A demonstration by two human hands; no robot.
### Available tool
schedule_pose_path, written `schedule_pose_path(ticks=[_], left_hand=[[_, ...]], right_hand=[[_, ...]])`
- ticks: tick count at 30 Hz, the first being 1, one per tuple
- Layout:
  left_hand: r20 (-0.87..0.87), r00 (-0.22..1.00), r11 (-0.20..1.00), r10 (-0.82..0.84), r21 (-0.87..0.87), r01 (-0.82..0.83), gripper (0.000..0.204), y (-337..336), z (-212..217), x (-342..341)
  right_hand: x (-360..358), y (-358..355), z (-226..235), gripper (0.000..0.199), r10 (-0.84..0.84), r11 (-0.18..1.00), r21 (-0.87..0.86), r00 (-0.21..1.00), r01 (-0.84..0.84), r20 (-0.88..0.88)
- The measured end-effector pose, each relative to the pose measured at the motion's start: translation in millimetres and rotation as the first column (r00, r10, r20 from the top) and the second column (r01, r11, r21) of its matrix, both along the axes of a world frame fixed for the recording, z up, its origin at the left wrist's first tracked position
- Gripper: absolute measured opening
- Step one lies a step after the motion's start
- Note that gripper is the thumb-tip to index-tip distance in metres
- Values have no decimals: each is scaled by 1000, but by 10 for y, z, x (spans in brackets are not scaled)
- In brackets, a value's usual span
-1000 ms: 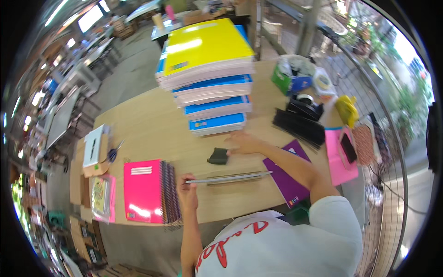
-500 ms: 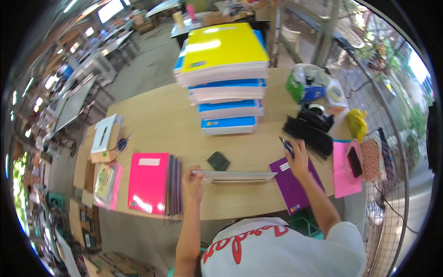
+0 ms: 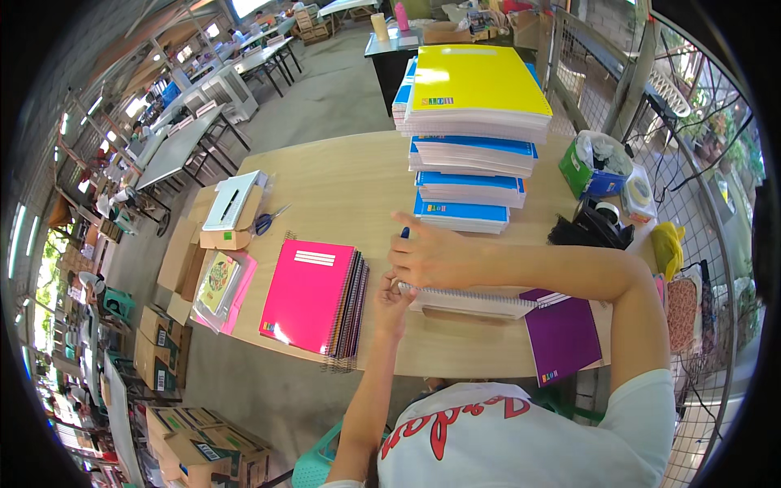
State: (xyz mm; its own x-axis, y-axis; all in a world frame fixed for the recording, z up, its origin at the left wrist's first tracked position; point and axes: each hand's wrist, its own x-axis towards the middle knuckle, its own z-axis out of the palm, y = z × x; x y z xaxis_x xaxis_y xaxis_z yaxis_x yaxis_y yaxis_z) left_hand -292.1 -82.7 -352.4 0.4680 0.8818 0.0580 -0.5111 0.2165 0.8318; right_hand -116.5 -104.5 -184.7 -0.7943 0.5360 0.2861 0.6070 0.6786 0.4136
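Observation:
A spiral notebook (image 3: 480,303) stands on its edge in front of me, its coil along the top. My left hand (image 3: 394,299) is closed on the left end of that coil, fingertips pinched together. My right hand (image 3: 431,256) reaches across from the right, just above the left one. It is wrapped round a blue-handled hand tool (image 3: 405,233) that looks like pliers; its jaws are hidden. A purple notebook (image 3: 563,337) lies flat to the right, partly under the standing one. On the left lies a stack of spiral notebooks with a pink cover (image 3: 309,289) on top.
A tall stack of notebooks, yellow cover (image 3: 480,77) on top, stands at the back. Scissors (image 3: 268,220) lie by a cardboard tray (image 3: 228,238) at the left. At the right are a green-and-blue box (image 3: 590,175), black pouch (image 3: 598,224) and yellow cloth (image 3: 667,250).
My right hand has swung from the right side to the notebook's left end, carrying the blue-handled tool. My left hand stays at the coil's end. The whole view has shifted.

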Motion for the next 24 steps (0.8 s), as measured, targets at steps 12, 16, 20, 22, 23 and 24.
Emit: schedule_pose_path(ticks=[12,16,20,22,23,24], left_hand=[[-75,995,998,61,33,-59,64,-9,-41,23],[-107,989,993,102,69,-95,69,11,20,37],[-473,555,529,684,846,69,69,-188,660,131],[-367,531,159,764,904,397,57,-212,660,320],[-423,677,17,602,855,519,48,-217,610,350],[-425,661,26,619,852,523,48,-181,620,332]], right_hand=[[-91,-194,-147,18,-581,537,-714,811,448,72],[261,-321,-348,29,-544,786,-494,796,372,-266],[783,-618,-20,41,-488,844,-161,609,511,-626],[866,-753,98,42,-525,801,-248,439,545,-730],[855,-797,180,44,-503,806,-262,380,531,-777],[905,-881,200,43,-487,797,-215,392,564,-780]])
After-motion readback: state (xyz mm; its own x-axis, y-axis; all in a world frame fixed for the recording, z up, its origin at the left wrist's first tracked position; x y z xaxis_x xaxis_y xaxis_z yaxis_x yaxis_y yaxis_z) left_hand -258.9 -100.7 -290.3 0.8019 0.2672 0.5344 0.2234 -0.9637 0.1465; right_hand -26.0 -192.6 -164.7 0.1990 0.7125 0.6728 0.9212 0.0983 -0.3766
